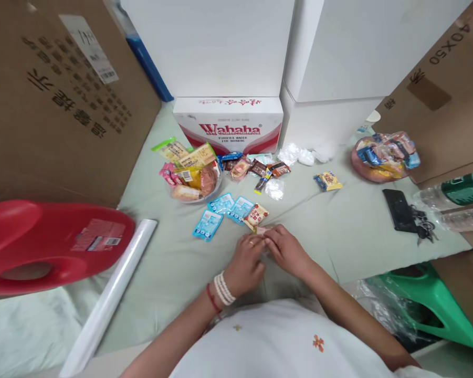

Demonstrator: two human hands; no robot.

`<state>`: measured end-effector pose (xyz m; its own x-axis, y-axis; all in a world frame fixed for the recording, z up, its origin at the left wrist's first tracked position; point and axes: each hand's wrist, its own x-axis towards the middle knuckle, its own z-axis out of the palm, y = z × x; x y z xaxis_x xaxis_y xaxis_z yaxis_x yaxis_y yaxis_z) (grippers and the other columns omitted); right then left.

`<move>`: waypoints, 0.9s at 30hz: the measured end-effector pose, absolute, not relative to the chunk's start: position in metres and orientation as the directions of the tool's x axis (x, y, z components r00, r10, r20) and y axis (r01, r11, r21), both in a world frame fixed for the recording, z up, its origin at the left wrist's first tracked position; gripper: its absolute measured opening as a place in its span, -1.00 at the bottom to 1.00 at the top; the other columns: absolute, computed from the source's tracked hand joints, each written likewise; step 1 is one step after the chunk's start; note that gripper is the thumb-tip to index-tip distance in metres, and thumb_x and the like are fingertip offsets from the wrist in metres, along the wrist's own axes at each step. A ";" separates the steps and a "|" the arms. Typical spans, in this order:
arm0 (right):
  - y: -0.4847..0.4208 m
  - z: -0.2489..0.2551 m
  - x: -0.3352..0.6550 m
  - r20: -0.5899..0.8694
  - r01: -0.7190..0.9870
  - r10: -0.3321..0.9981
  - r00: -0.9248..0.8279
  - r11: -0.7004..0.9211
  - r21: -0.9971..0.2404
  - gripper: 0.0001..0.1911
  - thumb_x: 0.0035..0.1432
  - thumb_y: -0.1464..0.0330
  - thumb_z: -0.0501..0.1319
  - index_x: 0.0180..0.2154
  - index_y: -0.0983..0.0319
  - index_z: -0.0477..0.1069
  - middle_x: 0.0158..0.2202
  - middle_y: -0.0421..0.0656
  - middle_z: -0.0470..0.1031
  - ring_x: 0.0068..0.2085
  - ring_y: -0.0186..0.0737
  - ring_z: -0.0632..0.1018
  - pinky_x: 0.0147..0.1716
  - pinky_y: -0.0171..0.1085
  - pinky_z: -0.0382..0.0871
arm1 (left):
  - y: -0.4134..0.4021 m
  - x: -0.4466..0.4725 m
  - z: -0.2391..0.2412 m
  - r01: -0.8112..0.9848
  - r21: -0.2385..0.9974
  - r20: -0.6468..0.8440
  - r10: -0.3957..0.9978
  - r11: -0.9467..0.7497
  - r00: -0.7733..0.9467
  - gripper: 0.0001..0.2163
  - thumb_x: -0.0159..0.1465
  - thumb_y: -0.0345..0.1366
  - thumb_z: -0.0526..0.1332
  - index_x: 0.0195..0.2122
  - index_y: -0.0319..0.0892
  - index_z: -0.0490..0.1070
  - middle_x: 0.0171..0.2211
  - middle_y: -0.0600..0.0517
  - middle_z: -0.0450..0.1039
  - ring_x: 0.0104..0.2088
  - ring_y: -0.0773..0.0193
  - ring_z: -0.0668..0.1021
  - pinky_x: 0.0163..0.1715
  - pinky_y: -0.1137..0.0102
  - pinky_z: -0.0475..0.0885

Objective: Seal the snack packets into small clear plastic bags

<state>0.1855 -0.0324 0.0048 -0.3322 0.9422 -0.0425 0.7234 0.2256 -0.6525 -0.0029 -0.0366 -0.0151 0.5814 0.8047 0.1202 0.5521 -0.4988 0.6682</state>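
My left hand and my right hand meet over the pale green cloth, fingers pinched together on a small snack packet that barely shows between them. Just beyond lies a red-and-cream snack packet. Three blue sachets lie to its left. A clear bowl heaped with wrapped snacks stands further back left. Loose sweets lie in front of the Wahaha box.
A large cardboard box and a red plastic stool stand left, with a white roll beside them. On the right are a pink plate of snacks, a black phone with keys, bottles and a green stool.
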 end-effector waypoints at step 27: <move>0.100 0.002 0.434 0.067 0.705 0.741 0.668 -0.602 -0.374 -0.62 0.19 0.39 0.19 0.00 0.43 0.49 -0.05 0.25 0.53 0.10 0.16 0.49 0.13 0.03 0.29 | -0.082 -0.129 -0.048 0.778 0.546 0.243 0.948 -0.310 0.207 -0.76 0.38 -0.18 0.11 -0.08 -0.05 0.55 -0.11 -0.01 0.65 -0.09 0.13 0.66 -0.05 0.27 0.57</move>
<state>0.4339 0.1001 0.0021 0.6685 0.7407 0.0675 0.7053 -0.6025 -0.3736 -0.1288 -0.0817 -0.0483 0.2072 0.9476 0.2431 0.7779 -0.3103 0.5465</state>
